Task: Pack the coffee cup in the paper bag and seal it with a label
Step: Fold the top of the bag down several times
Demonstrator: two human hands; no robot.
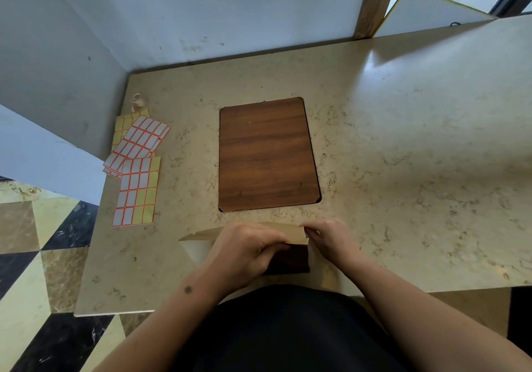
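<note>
A brown paper bag (pixel 290 231) stands at the near edge of the table, its top flap bent over. My left hand (pixel 244 249) grips the bag's top from the left. My right hand (pixel 331 237) pinches the flap's right corner. A dark opening or shadowed side of the bag (pixel 290 259) shows between my hands. The coffee cup is not visible. Sheets of orange-bordered labels (pixel 138 170) lie at the table's left side, apart from both hands.
A wooden board (pixel 266 153) lies flat in the middle of the beige marble table (pixel 403 155). A small tape roll (pixel 136 99) sits at the back left corner. The table's left edge drops to a patterned floor (pixel 34 256). A wall runs behind.
</note>
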